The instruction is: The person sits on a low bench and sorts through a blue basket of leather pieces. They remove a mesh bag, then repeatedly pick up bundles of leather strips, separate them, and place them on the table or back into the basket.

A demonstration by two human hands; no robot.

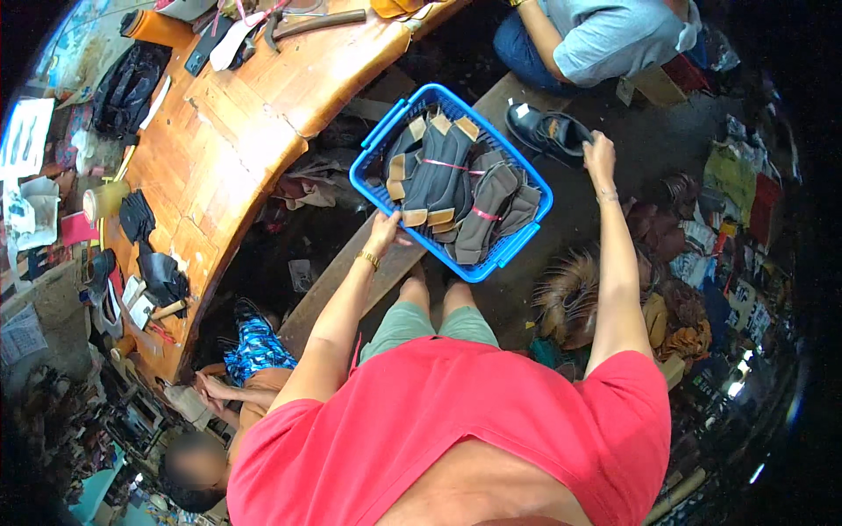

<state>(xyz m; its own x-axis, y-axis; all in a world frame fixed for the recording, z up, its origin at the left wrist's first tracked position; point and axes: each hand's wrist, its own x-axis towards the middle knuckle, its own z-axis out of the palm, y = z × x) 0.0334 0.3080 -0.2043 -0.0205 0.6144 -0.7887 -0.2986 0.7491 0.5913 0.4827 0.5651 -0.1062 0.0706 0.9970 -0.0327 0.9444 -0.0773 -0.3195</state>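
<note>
My left hand (383,233) grips the near rim of a blue plastic basket (392,127). The basket rests on a long wooden bench and holds several grey shoe insoles (443,171) with tan ends, bundled with pink bands. My right hand (599,153) reaches past the basket's right side and closes on the heel of a black shoe (548,131) lying on the dark floor. My red shirt and green shorts fill the lower middle of the view.
A curved wooden worktable (228,149) with tools and dark leather pieces runs along the left. A person in a light blue shirt (605,35) sits at the top. Another person crouches at the lower left. Heaps of shoe parts (693,263) lie on the right.
</note>
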